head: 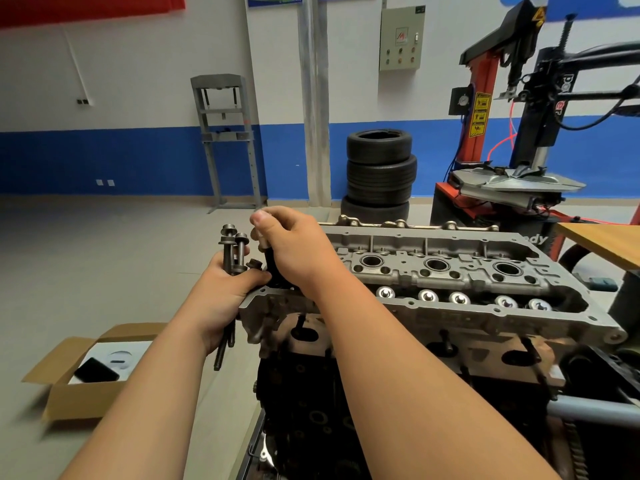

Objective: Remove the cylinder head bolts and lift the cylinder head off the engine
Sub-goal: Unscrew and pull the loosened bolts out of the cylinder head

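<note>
One wide-angle camera sits on the person's head, facing forward and tilted down. The left hand (221, 292) and right hand (298, 244) meet close to it at frame centre. The cylinder head (408, 271) lies near at lower right; the wall (138, 81) stands far across the top.

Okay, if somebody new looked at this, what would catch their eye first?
In the centre of the frame, the left hand grips a bunch of long bolts while the right hand holds a dark tool at the left end of the cylinder head. Behind, a stack of tyres stands against the blue-and-white wall, with a red tyre machine to its right.
</note>
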